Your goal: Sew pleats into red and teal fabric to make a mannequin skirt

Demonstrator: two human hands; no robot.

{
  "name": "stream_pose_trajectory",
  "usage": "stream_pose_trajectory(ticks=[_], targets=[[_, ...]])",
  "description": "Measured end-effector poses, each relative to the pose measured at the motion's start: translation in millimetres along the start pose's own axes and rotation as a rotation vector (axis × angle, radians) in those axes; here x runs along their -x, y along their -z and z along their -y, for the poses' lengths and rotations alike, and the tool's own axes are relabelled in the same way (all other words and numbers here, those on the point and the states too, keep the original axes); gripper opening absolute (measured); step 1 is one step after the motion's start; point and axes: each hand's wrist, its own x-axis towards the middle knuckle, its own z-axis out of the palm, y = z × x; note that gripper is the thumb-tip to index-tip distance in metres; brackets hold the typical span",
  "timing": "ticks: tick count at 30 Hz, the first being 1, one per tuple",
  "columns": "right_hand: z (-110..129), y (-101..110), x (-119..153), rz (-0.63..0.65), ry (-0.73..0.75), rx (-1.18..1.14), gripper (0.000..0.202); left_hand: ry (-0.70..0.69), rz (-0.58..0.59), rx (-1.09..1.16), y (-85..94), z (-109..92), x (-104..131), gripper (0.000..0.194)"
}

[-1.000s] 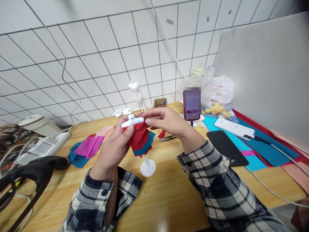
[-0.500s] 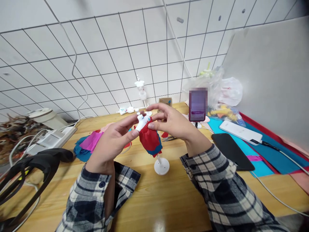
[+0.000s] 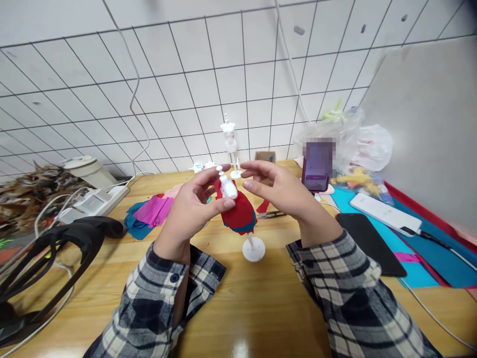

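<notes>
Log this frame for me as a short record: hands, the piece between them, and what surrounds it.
Left hand: cupped around the white dress form, thumb against it
Right hand: open close beside it, contact unclear
Garment: red cloth on that form, blue near its hem
Behind: second dress form, upright
Left side: magenta cloth, power strip
Right side: black phone, white cabled device

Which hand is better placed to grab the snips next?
Probably the right hand: it looks free of the red-dressed mannequin and is nearer the snips. The left hand has its thumb against the mannequin.
</notes>
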Motion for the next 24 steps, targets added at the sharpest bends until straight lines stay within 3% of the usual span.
stream_pose_trajectory(ticks=[5,8,12,19,24], targets=[[17,-1,6,0.130,0.093,0.135,0.047,-0.034,-0.147,-0.164,-10.6,5,3,0.052],[22,-8,8,0.030,0.168,0.226,0.047,-0.060,-0.153,-0.193,-14.8,4,5,0.047],[18,-11,8,-0.078,0.149,0.261,0.045,-0.048,-0.160,-0.097,-10.1,-4,6,0.043],[2,0,4,0.012,0.104,0.100,0.057,0.029,-0.012,-0.061,4.1,-2,1,0.047],[-4,2,1,0.007,0.126,0.065,0.060,0.014,0.002,-0.058,3.3,2,0,0.039]])
